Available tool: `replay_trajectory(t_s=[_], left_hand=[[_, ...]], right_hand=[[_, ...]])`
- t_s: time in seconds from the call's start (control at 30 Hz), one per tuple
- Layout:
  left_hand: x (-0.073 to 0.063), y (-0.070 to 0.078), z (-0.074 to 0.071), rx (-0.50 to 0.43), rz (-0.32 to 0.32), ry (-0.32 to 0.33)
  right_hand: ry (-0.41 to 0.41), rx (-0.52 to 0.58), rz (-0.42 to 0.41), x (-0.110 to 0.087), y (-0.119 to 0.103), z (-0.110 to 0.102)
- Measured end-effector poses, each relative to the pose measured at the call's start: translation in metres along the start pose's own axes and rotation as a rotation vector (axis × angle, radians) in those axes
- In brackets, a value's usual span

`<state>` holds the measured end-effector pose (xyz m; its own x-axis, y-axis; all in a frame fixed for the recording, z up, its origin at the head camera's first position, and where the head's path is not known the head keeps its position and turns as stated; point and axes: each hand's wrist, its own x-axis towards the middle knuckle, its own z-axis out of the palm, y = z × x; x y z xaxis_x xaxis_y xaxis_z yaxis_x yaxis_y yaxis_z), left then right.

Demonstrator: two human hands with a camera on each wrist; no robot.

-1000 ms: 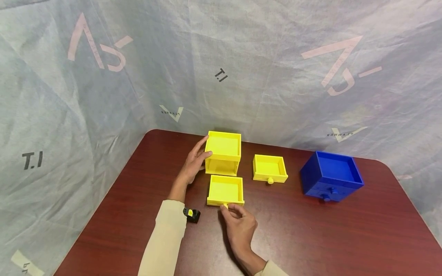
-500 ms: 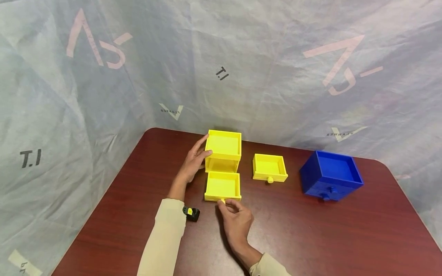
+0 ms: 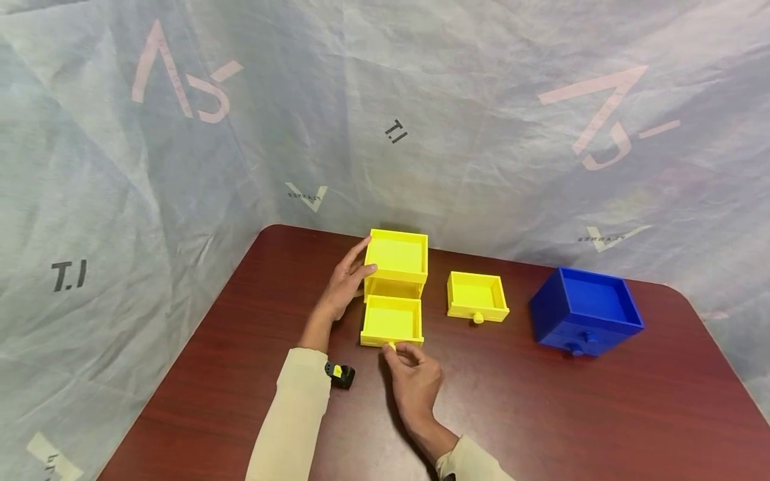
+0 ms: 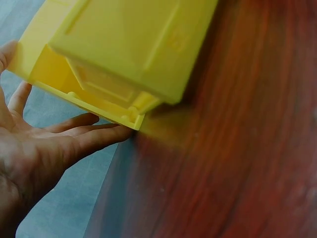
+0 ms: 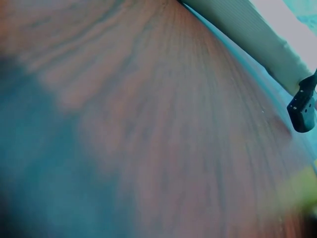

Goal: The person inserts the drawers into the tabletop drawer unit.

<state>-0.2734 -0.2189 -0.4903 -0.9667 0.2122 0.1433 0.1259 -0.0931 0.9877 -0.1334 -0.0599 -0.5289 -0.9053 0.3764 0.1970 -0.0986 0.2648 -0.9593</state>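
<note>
In the head view my left hand (image 3: pixel 345 287) lies along the left side of a yellow cabinet (image 3: pixel 397 255), thumb at its front top edge. The left wrist view shows the fingers (image 4: pixel 94 144) of this hand stretched out against the cabinet's side. My right hand (image 3: pixel 415 384) pinches the knob (image 3: pixel 391 345) of a yellow drawer (image 3: pixel 392 321) between thumb and fingers. The drawer's back end overlaps the cabinet's open front in the head view. In the right wrist view that hand is out of sight.
A second yellow drawer (image 3: pixel 478 294), knob toward me, lies right of the cabinet. Farther right stands a blue cabinet (image 3: pixel 583 310) with its small drawers closed. Behind the dark red table (image 3: pixel 541 414) hangs a grey printed sheet (image 3: pixel 457 133).
My right hand has pushed the drawer away from me, from just in front of the yellow cabinet up to its opening. The left hand stays at the cabinet's side.
</note>
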Motion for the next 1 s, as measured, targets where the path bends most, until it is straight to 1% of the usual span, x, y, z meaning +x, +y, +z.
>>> replay_trajectory(t_s=[0.17, 0.27, 0.47, 0.5, 0.53, 0.7, 0.73, 1.0], left_hand=[[0.001, 0.001, -0.0005, 0.019, 0.011, 0.013], [-0.0002, 0.0019, -0.0011, 0.023, 0.006, 0.018], [-0.0014, 0.002, 0.0, 0.026, -0.023, -0.012], [-0.0028, 0.0059, 0.0012, 0.025, -0.028, -0.018], [-0.0031, 0.006, 0.001, 0.021, -0.029, -0.019], [-0.004, 0.0044, 0.0009, 0.033, -0.019, -0.006], [-0.0025, 0.0002, 0.0002, 0.035, -0.015, 0.0], [-0.002, 0.0001, 0.0009, 0.042, -0.005, 0.004]], right_hand=[[-0.006, 0.016, -0.029, 0.0056, -0.0005, 0.002], [-0.016, 0.032, -0.04, 0.0069, -0.0002, 0.003], [-0.009, 0.033, -0.006, 0.0036, 0.0021, 0.0035], [-0.007, 0.028, -0.004, 0.0032, 0.0025, 0.0034], [-0.005, 0.023, -0.001, 0.0028, 0.0027, 0.0034], [0.009, 0.02, 0.009, 0.0033, 0.003, 0.0047], [0.011, 0.021, 0.012, 0.0038, 0.003, 0.0053], [0.015, 0.025, 0.008, 0.0094, 0.0033, 0.008]])
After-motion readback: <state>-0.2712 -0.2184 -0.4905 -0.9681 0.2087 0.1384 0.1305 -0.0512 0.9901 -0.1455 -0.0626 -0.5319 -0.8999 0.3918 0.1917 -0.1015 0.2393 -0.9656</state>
